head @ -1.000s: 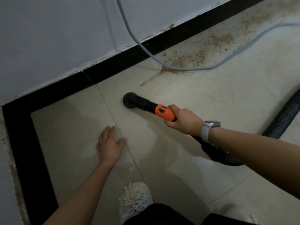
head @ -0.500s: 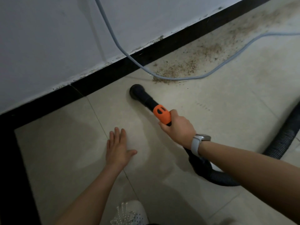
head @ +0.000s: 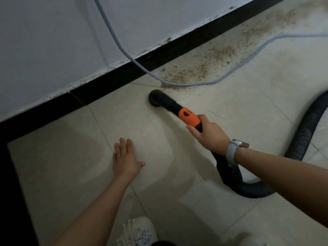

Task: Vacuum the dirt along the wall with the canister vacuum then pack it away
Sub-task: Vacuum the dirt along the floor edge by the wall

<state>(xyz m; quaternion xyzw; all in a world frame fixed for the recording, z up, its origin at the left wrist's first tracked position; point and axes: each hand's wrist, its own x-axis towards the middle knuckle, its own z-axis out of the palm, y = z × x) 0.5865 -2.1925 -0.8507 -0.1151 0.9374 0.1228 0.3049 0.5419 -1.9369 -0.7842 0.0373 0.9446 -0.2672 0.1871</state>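
Your left hand [head: 125, 161] lies flat, fingers spread, on the pale floor tile [head: 53, 166]. Your right hand [head: 206, 134] grips the black-and-orange vacuum nozzle [head: 170, 105], mouth just short of the brown dirt [head: 191, 71]. Vacuuming step; next, push forward along the black skirting [head: 124, 73], minding the grey cable [head: 195, 84].

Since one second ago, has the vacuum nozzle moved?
Yes. The vacuum nozzle, held by the right hand, has moved along the black baseboard toward the dirt patch, and now sits just short of its near edge.
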